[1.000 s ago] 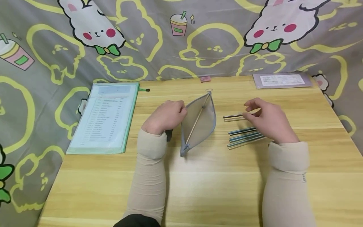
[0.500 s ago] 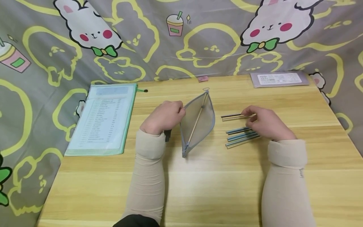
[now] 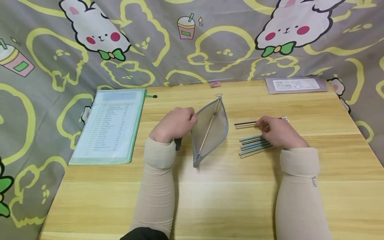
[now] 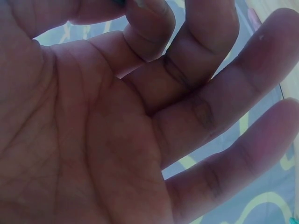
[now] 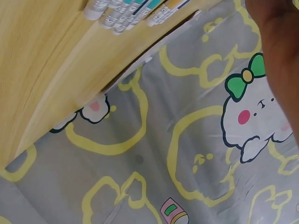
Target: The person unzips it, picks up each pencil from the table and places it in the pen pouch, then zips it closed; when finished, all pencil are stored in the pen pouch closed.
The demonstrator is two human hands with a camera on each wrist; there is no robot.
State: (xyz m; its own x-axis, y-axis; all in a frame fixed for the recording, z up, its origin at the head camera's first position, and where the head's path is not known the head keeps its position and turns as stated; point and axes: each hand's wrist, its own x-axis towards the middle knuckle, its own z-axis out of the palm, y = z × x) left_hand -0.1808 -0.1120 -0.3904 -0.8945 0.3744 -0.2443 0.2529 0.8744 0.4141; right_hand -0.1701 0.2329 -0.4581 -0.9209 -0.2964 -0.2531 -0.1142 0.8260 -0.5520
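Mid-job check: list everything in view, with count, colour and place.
pouch: one, grey-blue, mid-table, mouth open
rods: several, exact count unclear, black, gold and blue, right of the pouch
folder: one, pale with green edge, table's left
block: one, pink, far edge
packet: one, purple-grey, white label, far right
table: one, pale wood, below
cloth: count unclear, grey with yellow outlines and rabbits, around the table
dark object: one, black, by left wrist
sleeves: two, beige, forearms
left hand: one, bare, at pouch's left edge
right hand: one, bare, over rods
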